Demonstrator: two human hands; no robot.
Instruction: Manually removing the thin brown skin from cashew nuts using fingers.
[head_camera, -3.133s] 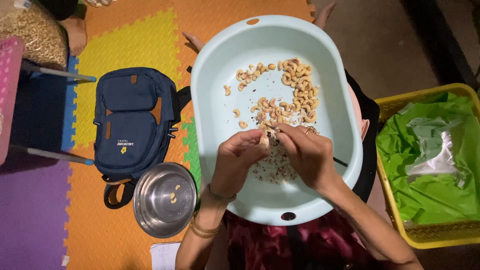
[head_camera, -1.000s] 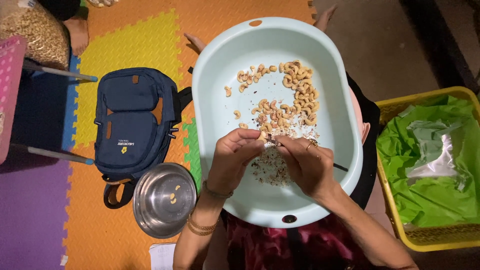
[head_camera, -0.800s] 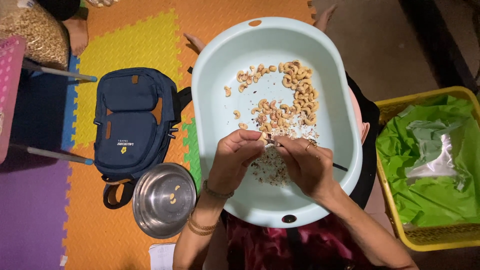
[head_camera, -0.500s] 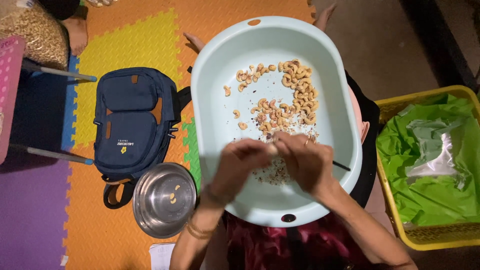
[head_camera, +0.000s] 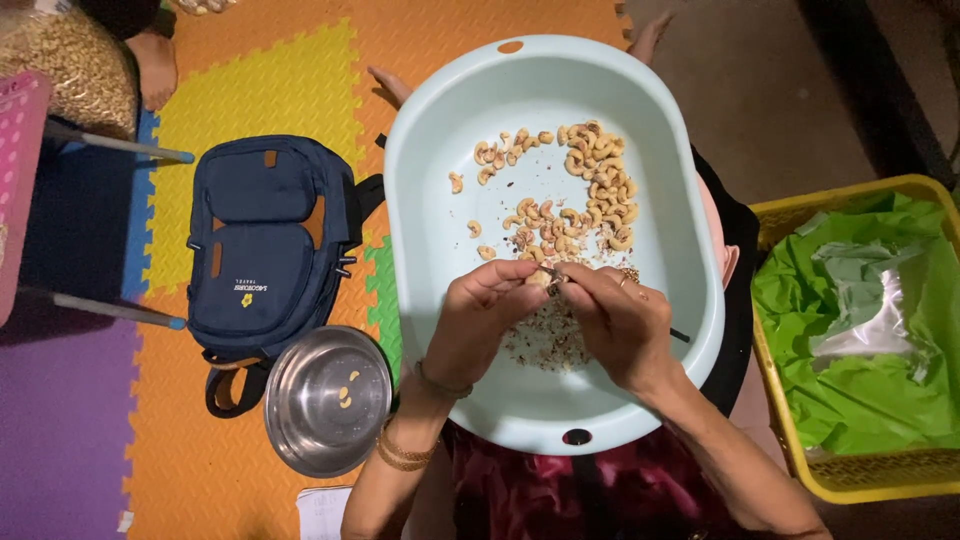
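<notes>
A pale blue oval tub (head_camera: 430, 220) rests on my lap with several cashew nuts (head_camera: 590, 185) scattered in its far half. A heap of brown skin flakes (head_camera: 545, 345) lies under my hands. My left hand (head_camera: 475, 320) pinches a single cashew nut (head_camera: 538, 279) at its fingertips. My right hand (head_camera: 618, 322) grips a thin dark-handled tool (head_camera: 678, 335), its tip touching that nut. Both hands hover over the tub's near half.
A steel bowl (head_camera: 325, 400) holding a few nuts sits on the foam mat by my left wrist. A navy backpack (head_camera: 265, 245) lies to the left. A yellow basket lined with green plastic (head_camera: 865, 330) stands at the right. Another person's foot (head_camera: 155, 65) shows at top left.
My hands stayed over the flake heap, making small working motions on the nut. They dipped slightly half a second ago and have come back up.
</notes>
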